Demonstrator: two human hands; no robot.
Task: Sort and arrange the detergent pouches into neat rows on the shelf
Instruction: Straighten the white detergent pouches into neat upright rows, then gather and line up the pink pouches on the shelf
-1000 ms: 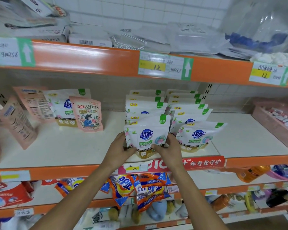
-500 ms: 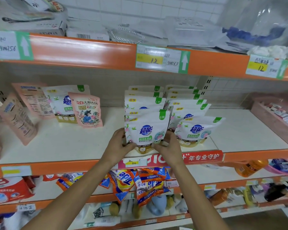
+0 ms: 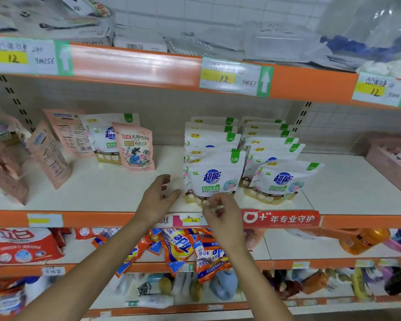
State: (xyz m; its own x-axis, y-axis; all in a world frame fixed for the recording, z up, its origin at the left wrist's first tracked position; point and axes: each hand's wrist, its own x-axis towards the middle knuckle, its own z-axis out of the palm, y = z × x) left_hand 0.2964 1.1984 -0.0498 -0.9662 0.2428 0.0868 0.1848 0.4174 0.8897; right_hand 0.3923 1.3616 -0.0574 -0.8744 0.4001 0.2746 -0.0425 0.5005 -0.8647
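Observation:
Two rows of white detergent pouches stand on the middle shelf (image 3: 116, 195). The front pouch of the left row (image 3: 214, 177) stands upright; the front pouch of the right row (image 3: 280, 181) leans beside it. My left hand (image 3: 159, 198) hovers with relaxed fingers just left of the left row, touching nothing. In front of the left front pouch's bottom edge, my right hand (image 3: 220, 210) has loosely curled fingers that hold nothing. Further left stand a pink pouch (image 3: 136, 147), another white pouch (image 3: 105, 137) behind it, and several pink pouches (image 3: 49, 154) turned at odd angles.
A pink basket (image 3: 389, 158) sits at the shelf's right end. Orange shelf edges carry price labels (image 3: 235, 76). Below, orange Tide packets (image 3: 181, 247) hang over the lower shelf, beside red bags (image 3: 21, 244) and an orange bottle (image 3: 361, 242). Boxes and plastic bags fill the top shelf.
Both hands have let go of the front pouch of the left row. The left hand moved left and opened; the right hand drew back toward the shelf edge.

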